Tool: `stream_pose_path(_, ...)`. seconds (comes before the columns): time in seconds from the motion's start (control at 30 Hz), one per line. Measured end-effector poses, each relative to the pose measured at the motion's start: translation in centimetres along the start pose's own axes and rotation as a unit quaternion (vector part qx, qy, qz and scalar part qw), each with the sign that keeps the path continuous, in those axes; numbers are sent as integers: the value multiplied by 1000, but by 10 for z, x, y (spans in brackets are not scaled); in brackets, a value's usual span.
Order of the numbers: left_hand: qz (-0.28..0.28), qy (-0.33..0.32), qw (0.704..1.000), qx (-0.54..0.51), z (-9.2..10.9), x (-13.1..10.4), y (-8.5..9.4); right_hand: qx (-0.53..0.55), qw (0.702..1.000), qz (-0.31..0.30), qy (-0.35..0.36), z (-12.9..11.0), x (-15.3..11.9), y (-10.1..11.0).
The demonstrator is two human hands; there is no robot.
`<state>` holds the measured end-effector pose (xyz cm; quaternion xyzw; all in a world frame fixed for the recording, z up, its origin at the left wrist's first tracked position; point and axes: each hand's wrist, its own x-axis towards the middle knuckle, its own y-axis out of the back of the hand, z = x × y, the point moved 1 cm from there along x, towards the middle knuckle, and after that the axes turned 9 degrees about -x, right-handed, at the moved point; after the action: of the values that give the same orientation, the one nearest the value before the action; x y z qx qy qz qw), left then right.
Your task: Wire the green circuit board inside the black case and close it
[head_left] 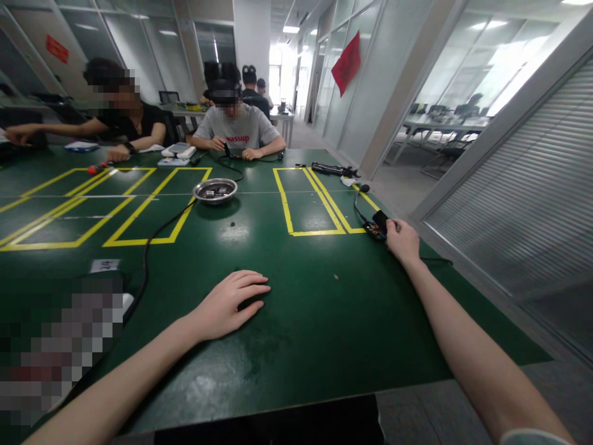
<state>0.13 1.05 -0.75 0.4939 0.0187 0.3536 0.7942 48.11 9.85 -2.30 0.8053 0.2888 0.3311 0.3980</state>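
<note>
My left hand [237, 304] lies palm down on the green table [306, 346], fingers stretched out and slightly spread, holding nothing. Over at the table's right side, my right hand [403, 242] has its fingers closed on a small black block-like object [380, 219], whose exact kind I cannot make out. Just below that object sits a dark rounded piece with coloured bits [374, 231], partly hidden by the hand. A thin black cable [356, 204] runs up from there to a black round knob-like end [365, 188].
A metal bowl [215, 191] with metal parts stands mid-table, a black cable [147, 253] passing beside it. Yellow tape rectangles [317, 233] mark the surface. A black tool-like object [336, 169] lies far right. Two people sit across, one in a grey shirt [236, 128].
</note>
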Motion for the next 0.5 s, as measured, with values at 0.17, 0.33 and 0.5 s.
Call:
stream_pose_path(0.17,-1,2,1000,-5,2,1,1,-1,1000,-28,-14,6,5,2)
stream_pose_path(0.33,1,6,1000,-12,2,1,0,-1,999,-37,-4,9,8,0)
stream_pose_path(0.5,5,8,1000,-13,1,1,0,22,994,25,103,6,4,-2)
